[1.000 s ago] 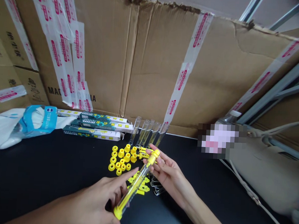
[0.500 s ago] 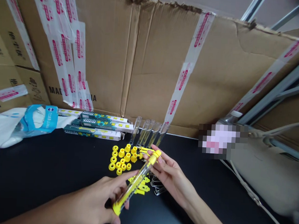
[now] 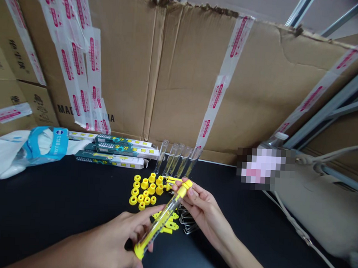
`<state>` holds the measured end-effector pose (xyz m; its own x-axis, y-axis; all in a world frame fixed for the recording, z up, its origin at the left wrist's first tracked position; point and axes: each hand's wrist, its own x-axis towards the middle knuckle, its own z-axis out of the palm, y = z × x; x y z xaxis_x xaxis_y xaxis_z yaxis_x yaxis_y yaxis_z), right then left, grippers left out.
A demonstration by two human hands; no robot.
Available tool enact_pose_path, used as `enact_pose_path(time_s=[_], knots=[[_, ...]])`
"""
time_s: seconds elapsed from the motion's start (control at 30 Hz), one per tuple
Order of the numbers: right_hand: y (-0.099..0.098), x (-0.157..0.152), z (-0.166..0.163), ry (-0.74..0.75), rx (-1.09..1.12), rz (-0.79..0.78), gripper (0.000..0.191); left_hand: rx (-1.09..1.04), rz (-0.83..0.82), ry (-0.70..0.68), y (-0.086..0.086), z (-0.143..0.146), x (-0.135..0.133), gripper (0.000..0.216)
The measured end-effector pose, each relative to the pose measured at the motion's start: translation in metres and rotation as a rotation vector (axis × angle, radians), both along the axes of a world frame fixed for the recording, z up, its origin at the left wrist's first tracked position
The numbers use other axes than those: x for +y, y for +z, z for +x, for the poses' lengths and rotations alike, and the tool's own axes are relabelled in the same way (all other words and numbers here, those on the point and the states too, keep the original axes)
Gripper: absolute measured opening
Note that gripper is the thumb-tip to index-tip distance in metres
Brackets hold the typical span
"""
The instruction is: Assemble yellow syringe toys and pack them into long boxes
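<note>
A spring scale, a clear tube with yellow end caps and a yellow strip inside, slants between my hands. Its lower cap rests in my left hand, with the thumb below and the index finger stretched along the tube. At the upper cap, my right hand pinches with thumb and fingers. Yellow caps and rings stand loose on the black table beyond the tube. Flat yellow pieces lie partly hidden beneath it. Bent metal hooks are piled by my right hand, which partly covers them.
Several clear tubes stand behind the yellow parts. Printed boxes lie at back left beside a blue-and-white tissue pack. A cardboard wall closes off the back. On the right are a bottle and a beige bag.
The whole view has shifted very slightly. Both hands keep the same hold on the spring scale, with almost no visible movement.
</note>
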<state>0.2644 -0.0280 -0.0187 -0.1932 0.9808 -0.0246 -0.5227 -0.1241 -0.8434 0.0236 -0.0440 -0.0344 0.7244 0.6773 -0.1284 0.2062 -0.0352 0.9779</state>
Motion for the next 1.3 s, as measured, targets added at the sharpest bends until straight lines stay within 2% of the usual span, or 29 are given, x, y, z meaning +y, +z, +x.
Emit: enact_pose_path(time_s=[0.17, 0.33, 0.53, 0.7, 1.0, 1.17, 1.23, 1.3], knots=[[0.005, -0.002, -0.002, -0.021, -0.056, 0.028, 0.023, 0.012, -0.003, 0.004, -0.005, -0.001, 0.0, 0.105], [0.003, 0.0, -0.002, -0.002, -0.016, 0.009, 0.019, 0.01, -0.005, 0.011, -0.006, -0.002, 0.0, 0.106], [-0.001, 0.001, -0.001, -0.003, 0.06, -0.024, 0.04, 0.015, -0.006, 0.011, -0.002, 0.0, 0.001, 0.104], [-0.002, 0.002, 0.0, -0.005, 0.039, 0.001, 0.031, 0.026, -0.004, 0.011, 0.001, 0.0, 0.0, 0.101], [0.001, 0.0, -0.001, -0.02, -0.011, 0.037, 0.02, -0.003, -0.033, 0.019, -0.01, -0.003, 0.0, 0.105], [0.0, 0.0, -0.001, -0.017, 0.009, 0.018, 0.015, 0.008, -0.011, 0.014, -0.007, -0.002, 0.0, 0.104], [-0.001, 0.0, 0.0, -0.012, 0.021, 0.004, 0.02, 0.008, -0.007, 0.013, -0.006, -0.002, 0.0, 0.103], [-0.001, 0.0, 0.0, -0.012, 0.036, -0.015, 0.034, 0.006, -0.006, 0.02, -0.006, -0.002, 0.0, 0.104]])
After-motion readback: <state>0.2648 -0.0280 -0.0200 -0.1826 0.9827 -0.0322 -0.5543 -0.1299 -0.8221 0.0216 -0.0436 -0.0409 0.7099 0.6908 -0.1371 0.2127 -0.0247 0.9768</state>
